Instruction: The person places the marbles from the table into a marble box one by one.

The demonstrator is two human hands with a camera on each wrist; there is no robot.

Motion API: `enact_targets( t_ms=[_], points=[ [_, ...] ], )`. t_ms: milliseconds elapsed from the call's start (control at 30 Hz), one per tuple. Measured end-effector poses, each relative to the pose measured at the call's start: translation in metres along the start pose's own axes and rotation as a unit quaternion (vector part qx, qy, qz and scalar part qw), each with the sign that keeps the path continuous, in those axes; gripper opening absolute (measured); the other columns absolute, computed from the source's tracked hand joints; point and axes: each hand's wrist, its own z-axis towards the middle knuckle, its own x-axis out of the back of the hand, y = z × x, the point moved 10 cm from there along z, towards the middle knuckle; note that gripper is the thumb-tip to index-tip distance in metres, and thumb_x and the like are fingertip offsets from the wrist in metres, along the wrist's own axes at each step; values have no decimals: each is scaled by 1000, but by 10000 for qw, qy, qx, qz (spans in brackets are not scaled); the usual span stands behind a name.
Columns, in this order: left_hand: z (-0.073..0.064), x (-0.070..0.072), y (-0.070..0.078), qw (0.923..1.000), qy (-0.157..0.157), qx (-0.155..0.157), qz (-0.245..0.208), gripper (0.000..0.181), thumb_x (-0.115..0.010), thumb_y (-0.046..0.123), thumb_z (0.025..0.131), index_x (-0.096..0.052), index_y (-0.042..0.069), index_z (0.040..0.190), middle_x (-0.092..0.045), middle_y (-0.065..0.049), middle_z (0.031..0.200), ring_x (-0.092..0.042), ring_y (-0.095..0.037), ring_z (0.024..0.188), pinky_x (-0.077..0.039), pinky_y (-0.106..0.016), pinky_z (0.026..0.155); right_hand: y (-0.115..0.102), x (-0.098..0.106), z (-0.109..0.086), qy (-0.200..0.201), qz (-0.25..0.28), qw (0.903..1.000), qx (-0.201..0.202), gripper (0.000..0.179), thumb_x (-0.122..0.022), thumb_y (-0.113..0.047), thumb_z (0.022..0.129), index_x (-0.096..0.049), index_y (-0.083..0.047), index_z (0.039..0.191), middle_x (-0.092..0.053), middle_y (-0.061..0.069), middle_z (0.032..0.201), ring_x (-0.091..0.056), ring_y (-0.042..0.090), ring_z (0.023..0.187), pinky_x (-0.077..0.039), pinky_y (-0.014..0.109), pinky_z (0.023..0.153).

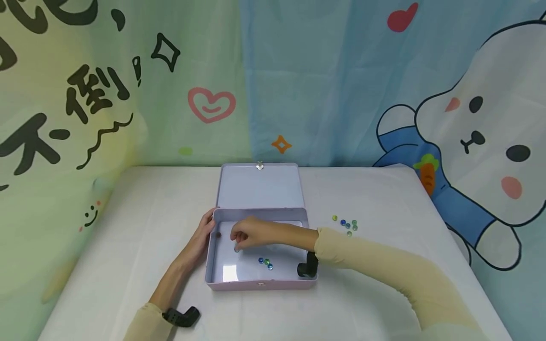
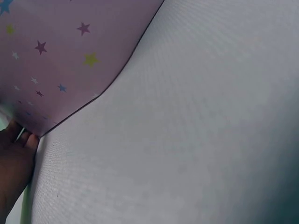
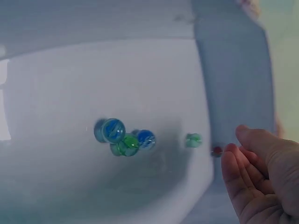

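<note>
Marbles (image 1: pixel 343 222): six outside one box (image 1: pixel 236 286), three clustered inside (right hand (image 1: pixel 255 232) loosely parted; left hand (image 1: pixel 199 240), cannot tell).

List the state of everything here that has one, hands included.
Box: on the table, open
Lid: raised open
Marble cluster: three, inside box
Green marble: inside box, apart from cluster
Red marble: inside, near left wall
Loose marbles: on table, right of box
Left hand: touching box's left side
Right hand: over box, no marble visibly held
</note>
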Motion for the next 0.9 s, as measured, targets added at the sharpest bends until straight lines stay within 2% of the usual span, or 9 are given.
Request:
enact_targets(
  t_ms=[133,267,367,467,567,700,900],
  points=[
    [2,0,0,10000,73,-9,49,53,-24,39,105,-11,22,154,-8,-13,162,-12,-36,146,-9,-58,115,-2,17,-21,246,275,9993,69,26,-70,-12,88,-67,1,110,-68,6,96,-57,5,80,-48,13,75],
    [2,0,-1,9999,84,-32,78,54,-25,38,105,-11,21,154,-7,-13,162,-8,-36,148,-4,-59,116,0,45,-44,797,520,9953,165,23,-71,-13,88,-68,-2,108,-69,5,95,-59,4,82,-51,15,76],
    [2,0,-1,9999,75,-73,33,54,-25,38,105,-11,20,154,-6,-13,162,-6,-37,148,-3,-59,116,3,72,-62,1362,678,9881,228,22,-71,-12,87,-68,-4,107,-70,6,95,-62,6,83,-53,18,77],
    [2,1,0,9999,73,-102,-10,54,-25,37,105,-11,20,154,-5,-14,162,-7,-37,148,-4,-58,116,13,99,-82,1887,923,9776,85,21,-71,-12,87,-68,-5,107,-70,6,96,-63,10,85,-54,22,78],
    [2,2,0,9999,85,-105,-39,54,-26,37,105,-11,19,154,-6,-14,162,-8,-36,148,-5,-58,116,31,118,-103,2299,1057,9672,-207,20,-71,-13,87,-68,-7,106,-70,5,97,-63,13,87,-54,23,79],
    [3,2,-1,9999,109,-90,-48,53,-26,35,105,-12,19,153,-9,-14,161,-10,-35,147,-6,-57,116,63,126,-131,2636,844,9590,-617,22,-71,-15,88,-68,-7,108,-69,4,98,-61,14,89,-52,22,80],
    [2,2,-2,9999,80,-83,-11,53,-25,36,105,-11,20,153,-8,-14,162,-10,-36,147,-7,-58,116,123,124,-177,2677,110,9568,-1126,21,-70,-14,88,-68,-5,107,-68,6,98,-61,17,90,-54,28,81]
  ],
)
